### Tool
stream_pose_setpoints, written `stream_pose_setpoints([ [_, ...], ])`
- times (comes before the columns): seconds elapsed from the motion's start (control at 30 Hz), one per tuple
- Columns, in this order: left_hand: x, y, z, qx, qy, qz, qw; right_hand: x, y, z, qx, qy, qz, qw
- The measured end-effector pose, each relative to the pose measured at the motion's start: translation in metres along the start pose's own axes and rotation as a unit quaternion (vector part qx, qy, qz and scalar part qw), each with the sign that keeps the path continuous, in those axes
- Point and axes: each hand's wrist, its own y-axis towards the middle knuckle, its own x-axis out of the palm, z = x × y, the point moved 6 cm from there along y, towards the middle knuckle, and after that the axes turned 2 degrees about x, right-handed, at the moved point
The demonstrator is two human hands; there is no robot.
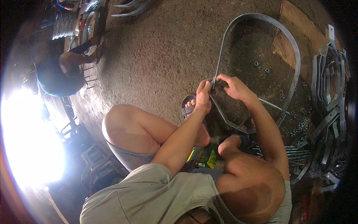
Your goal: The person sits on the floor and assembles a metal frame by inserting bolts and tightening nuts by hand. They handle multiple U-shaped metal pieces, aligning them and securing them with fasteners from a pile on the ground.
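A large loop of flat grey metal band (298,59) stands in front of me, rounded at its far end and angled near my feet. My left hand (203,98) is closed around the loop's left side, thumb on top, where its parts meet. Just right of it, my right hand (236,89) has its fingers bent at the same joint. Whatever small piece lies between those fingertips is too dark to make out. A thin metal rod (274,106) runs out from beneath my right forearm toward the loop's right side.
Nuts and washers (304,125) lie scattered on the concrete floor at right, beside several rods (294,154). Bent metal bands (328,86) are piled at the far right. Cardboard (294,33) lies behind the loop. Another person (61,76) crouches at left; curved bands (132,8) lie far off.
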Motion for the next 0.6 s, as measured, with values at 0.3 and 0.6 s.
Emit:
stream_pose_setpoints([
  [0.3,0.001,0.000,-0.005,-0.051,-0.028,-0.015,0.998,-0.012,-0.075,0.008,0.159,-0.281,0.176,0.930],
  [0.6,-0.008,0.001,-0.012,-0.056,-0.037,-0.043,0.997,-0.026,-0.043,0.049,0.129,0.002,-0.057,0.990],
])
